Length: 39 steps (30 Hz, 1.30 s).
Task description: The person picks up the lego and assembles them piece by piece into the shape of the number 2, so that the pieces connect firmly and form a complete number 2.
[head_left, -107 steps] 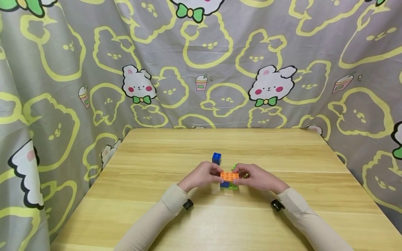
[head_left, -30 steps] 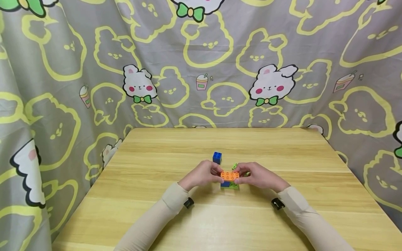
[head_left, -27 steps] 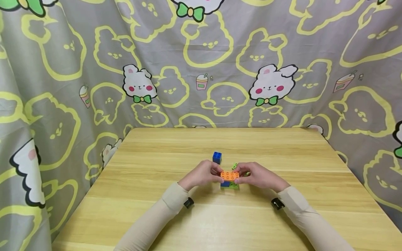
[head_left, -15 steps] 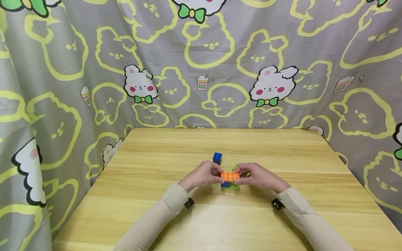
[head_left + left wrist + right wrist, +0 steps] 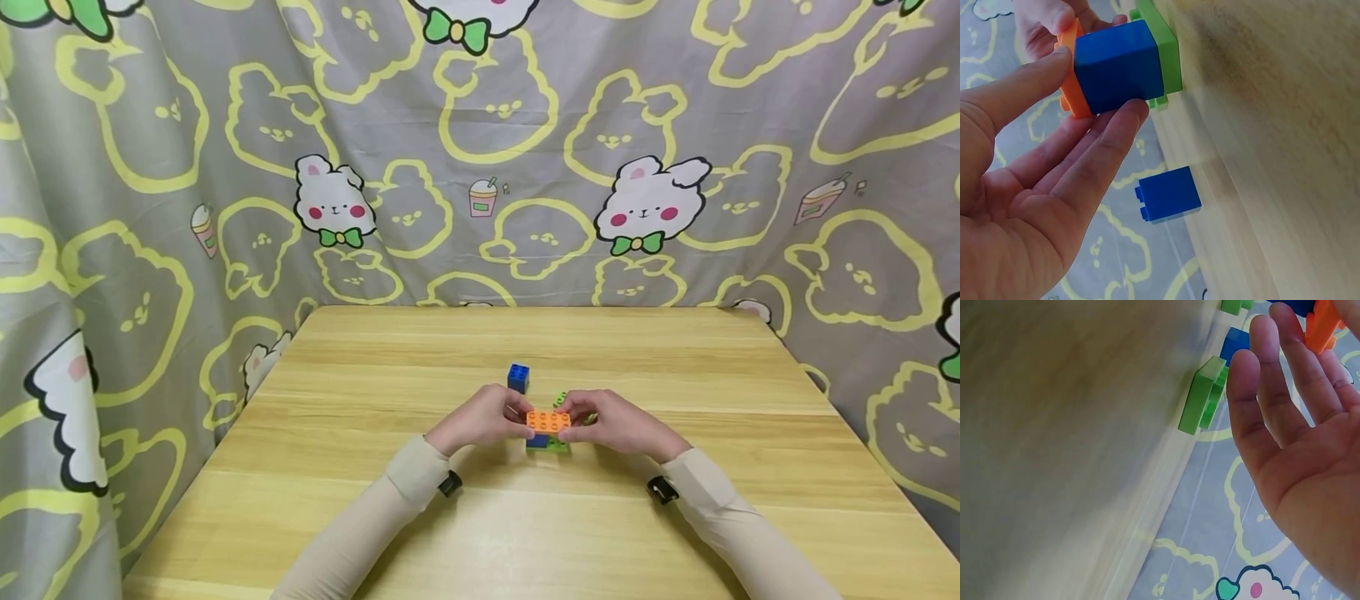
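One wooden table (image 5: 675, 517) stood before a rabbit-print curtain (image 5: 150, 167). Two hands met at its middle: the left hand (image 5: 480, 421) and right hand (image 5: 618, 423) each pinched an end of one orange plate (image 5: 547, 421), which sat atop a blue brick (image 5: 1119, 65) on a green plate (image 5: 1163, 44). One loose blue brick (image 5: 517, 377) and one loose green piece (image 5: 1204, 394) lay just behind

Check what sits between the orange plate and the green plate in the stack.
A blue brick sits sandwiched between the orange plate and the green plate, shown in the left wrist view.
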Each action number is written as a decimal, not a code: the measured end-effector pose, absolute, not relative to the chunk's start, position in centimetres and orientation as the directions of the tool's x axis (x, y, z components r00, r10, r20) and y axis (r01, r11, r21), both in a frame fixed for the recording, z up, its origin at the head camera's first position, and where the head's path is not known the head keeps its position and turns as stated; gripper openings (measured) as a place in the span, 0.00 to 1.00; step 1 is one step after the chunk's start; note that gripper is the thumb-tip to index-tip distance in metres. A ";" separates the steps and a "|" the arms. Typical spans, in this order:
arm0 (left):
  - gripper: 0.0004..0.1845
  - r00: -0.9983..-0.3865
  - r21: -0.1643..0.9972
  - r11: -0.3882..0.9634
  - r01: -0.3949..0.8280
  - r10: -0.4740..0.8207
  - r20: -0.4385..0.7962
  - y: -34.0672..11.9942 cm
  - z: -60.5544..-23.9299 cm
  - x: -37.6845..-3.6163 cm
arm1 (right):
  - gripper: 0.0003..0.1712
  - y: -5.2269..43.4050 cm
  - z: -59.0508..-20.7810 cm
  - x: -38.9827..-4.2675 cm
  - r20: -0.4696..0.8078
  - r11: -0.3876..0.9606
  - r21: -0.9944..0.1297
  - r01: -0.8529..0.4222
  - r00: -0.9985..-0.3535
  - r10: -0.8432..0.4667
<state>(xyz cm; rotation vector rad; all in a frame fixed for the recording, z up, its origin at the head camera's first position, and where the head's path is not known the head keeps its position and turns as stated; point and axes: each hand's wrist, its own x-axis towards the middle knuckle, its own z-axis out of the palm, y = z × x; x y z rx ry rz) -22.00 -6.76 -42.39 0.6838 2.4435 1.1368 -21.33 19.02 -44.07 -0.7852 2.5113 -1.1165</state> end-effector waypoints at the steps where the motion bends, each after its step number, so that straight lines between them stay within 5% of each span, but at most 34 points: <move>1: 0.14 -0.816 0.778 0.562 0.281 0.566 -0.114 -6.7 -42.4 -22.0 | 0.14 19.0 -44.1 -21.3 -0.033 0.553 -0.749 -0.366 -0.812 -0.582; 25: 0.14 -0.801 0.774 0.548 0.318 0.592 -0.090 -6.9 -42.5 -22.0 | 0.16 19.9 -43.8 -21.7 0.018 0.551 -0.716 -0.430 -0.799 -0.601; 39: 0.14 -0.803 0.777 0.551 0.305 0.587 -0.102 -6.9 -42.4 -22.0 | 0.24 20.2 -42.1 -26.1 0.090 0.608 -0.668 -0.430 -0.857 -0.508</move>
